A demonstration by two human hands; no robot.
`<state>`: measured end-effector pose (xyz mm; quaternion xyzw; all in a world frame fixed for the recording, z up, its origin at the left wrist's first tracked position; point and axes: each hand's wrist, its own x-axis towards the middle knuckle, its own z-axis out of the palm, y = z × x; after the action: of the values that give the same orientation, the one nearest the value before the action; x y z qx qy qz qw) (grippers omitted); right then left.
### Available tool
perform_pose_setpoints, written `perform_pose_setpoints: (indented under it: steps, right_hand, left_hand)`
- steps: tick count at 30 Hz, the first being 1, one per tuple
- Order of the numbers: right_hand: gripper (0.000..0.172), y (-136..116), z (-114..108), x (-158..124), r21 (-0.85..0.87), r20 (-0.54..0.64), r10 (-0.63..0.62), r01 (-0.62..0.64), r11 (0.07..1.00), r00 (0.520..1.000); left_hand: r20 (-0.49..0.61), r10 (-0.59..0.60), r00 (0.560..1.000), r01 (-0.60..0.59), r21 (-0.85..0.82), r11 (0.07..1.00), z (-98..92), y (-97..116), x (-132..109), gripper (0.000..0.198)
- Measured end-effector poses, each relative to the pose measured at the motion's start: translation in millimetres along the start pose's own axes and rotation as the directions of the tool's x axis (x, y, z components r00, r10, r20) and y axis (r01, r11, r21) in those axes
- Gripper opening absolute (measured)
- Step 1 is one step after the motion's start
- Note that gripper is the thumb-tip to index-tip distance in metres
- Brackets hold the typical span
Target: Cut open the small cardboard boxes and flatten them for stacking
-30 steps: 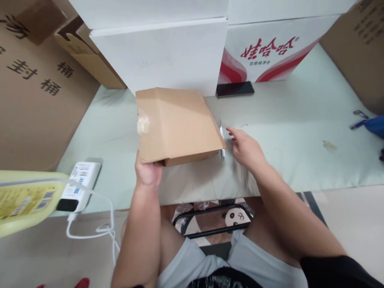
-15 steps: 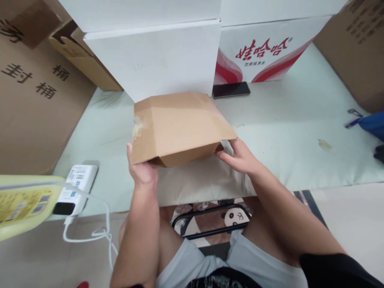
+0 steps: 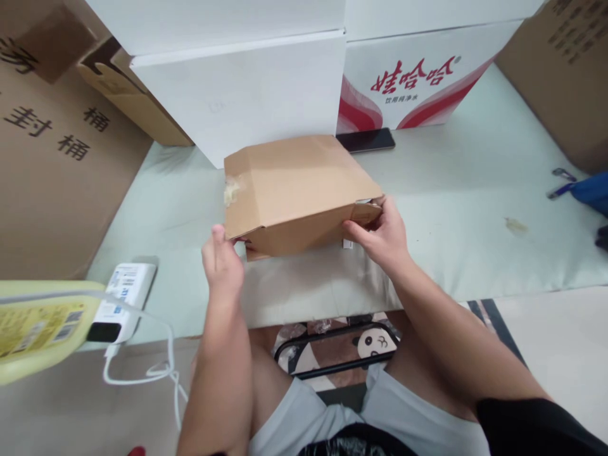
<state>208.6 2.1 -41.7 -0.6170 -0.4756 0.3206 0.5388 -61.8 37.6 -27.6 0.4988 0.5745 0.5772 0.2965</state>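
A brown cardboard box (image 3: 304, 177) is tilted above the pale green surface, its broad side up and its near side toward me. A patch of torn tape marks its left flap. My left hand (image 3: 222, 259) grips the near left corner, with part of the fingers hidden beneath. At the near right corner, my right hand (image 3: 386, 235) is closed on the box's edge and small flap, thumb in front and fingers behind. A small white piece with dark print (image 3: 348, 244) shows below the box beside my right thumb; what it belongs to is hidden.
White cartons (image 3: 237, 95) and one with red lettering (image 3: 413, 82) stand behind. A phone (image 3: 368, 140) lies before them. At left are a large brown carton (image 3: 47, 177), a white power bank (image 3: 123, 301) with a cable, and a yellow packet (image 3: 42, 326). A blue pouch (image 3: 591, 193) lies right.
The box has shifted slightly right and its near right corner has risen, showing more of the near side. My right hand has moved up with it, and the white printed piece has appeared.
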Motion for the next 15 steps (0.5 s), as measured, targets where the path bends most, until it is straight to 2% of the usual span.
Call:
perform_pose_setpoints:
  steps: [2,5,7,10,11,13,15]
  right_hand:
    - [0.043,1,-1,2,0.065,0.019,-0.02,0.019,0.998,1.0]
    - [0.042,5,-1,4,0.269,0.075,-0.017,-0.004,0.963,0.997]
    - [0.042,6,0,5,0.321,0.1,0.025,-0.057,0.945,0.995]
    - [0.042,4,2,6,0.319,0.093,0.094,-0.119,0.94,0.991]
    - [0.042,3,2,7,0.324,0.078,0.103,-0.123,0.938,0.992]
    - [0.045,-1,3,7,0.345,0.043,0.108,-0.116,0.932,0.993]
    - [0.048,-5,3,6,0.367,0.051,0.118,-0.129,0.921,0.992]
  left_hand:
    - [-0.029,-0.019,0.999,0.018,-0.015,1.0,-1.1,4,0,0.055]
    - [-0.076,-0.064,0.995,0.058,-0.073,0.996,-4.1,9,-3,0.05]
    - [-0.027,-0.162,0.986,0.155,-0.167,0.974,-8.4,13,-3,0.048]
    - [0.141,-0.272,0.952,0.302,-0.288,0.909,-16.6,15,5,0.038]
    - [0.177,-0.262,0.949,0.306,-0.305,0.902,-18.8,15,9,0.033]
    - [0.17,-0.199,0.965,0.241,-0.285,0.928,-21.5,16,14,0.024]
    - [0.17,-0.175,0.97,0.208,-0.199,0.958,-21.8,19,12,0.027]
